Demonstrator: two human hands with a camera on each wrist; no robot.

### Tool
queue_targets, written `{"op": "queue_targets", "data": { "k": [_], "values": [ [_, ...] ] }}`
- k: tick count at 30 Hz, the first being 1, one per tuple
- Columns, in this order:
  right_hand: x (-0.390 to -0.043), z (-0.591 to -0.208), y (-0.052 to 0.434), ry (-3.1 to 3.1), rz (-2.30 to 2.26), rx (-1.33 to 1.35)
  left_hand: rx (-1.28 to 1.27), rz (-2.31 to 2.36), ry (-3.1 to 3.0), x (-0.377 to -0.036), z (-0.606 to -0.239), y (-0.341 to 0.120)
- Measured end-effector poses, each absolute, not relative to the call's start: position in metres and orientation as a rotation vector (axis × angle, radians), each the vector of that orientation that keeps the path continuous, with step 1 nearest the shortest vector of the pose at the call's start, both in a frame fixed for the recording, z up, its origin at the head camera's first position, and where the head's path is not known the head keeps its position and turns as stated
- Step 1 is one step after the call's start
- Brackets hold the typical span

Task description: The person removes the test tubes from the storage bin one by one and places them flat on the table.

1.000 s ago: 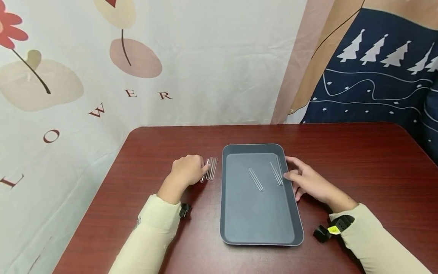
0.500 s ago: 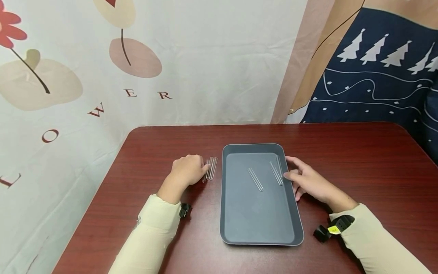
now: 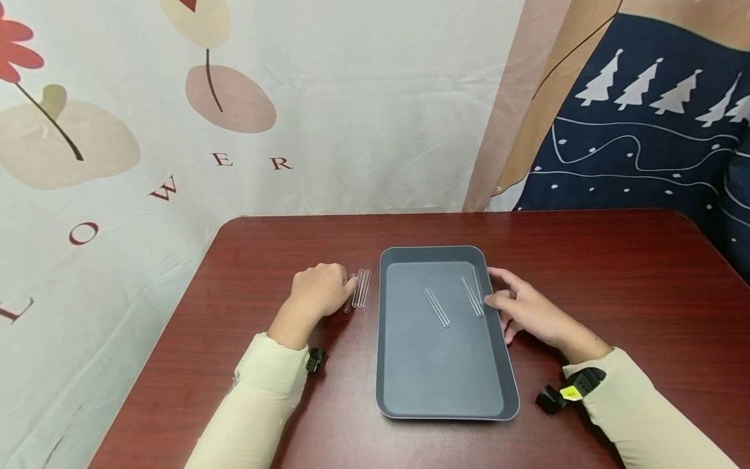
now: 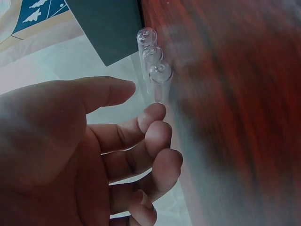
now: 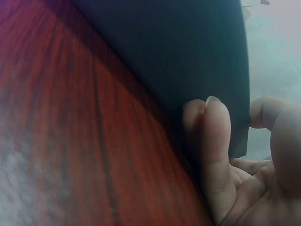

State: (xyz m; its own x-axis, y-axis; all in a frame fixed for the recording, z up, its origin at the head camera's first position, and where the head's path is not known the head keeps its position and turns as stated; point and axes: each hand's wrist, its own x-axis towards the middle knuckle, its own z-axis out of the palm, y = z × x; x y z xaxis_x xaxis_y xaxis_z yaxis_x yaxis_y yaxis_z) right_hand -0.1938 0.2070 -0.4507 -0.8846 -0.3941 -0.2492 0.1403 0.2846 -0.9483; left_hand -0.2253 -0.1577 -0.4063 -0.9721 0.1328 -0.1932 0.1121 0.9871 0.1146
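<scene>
On the table, three clear glass test tubes point(image 3: 362, 290) lie side by side left of the grey tray point(image 3: 439, 384). My left hand point(image 3: 319, 290) is at the leftmost of them; in the left wrist view its thumb and loosely bent fingers point(image 4: 157, 134) are apart, with the index fingertip right at the nearest tube's rounded end point(image 4: 161, 72). My right hand point(image 3: 527, 312) holds the tray's right edge, thumb at the rim and fingers against the outer wall point(image 5: 211, 56). Inside the tray lie a test tube point(image 3: 436, 307) near the middle and two more point(image 3: 472, 297) by the right wall.
The reddish-brown wooden table point(image 3: 615, 273) reaches back to a printed cloth point(image 3: 375, 117) hanging behind it. A dark blue patterned cloth point(image 3: 633, 150) hangs at the back right. Each wrist bears a small black camera point(image 3: 551, 398).
The leftmost test tube by my left hand shifts slightly toward the other two, then slightly back left. My right hand and the tray stay in place.
</scene>
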Motion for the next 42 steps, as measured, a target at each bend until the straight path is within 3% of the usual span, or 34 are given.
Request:
{"op": "queue_targets", "data": {
  "k": [26, 42],
  "values": [
    [-0.194, -0.451, 0.207, 2.127, -1.629, -0.232, 0.22, 0.195, 3.028, -0.217, -0.396, -0.147],
    [-0.195, -0.451, 0.208, 2.11, -1.626, -0.215, 0.421, 0.309, 3.136, -0.196, -0.389, -0.117]
  ]
}}
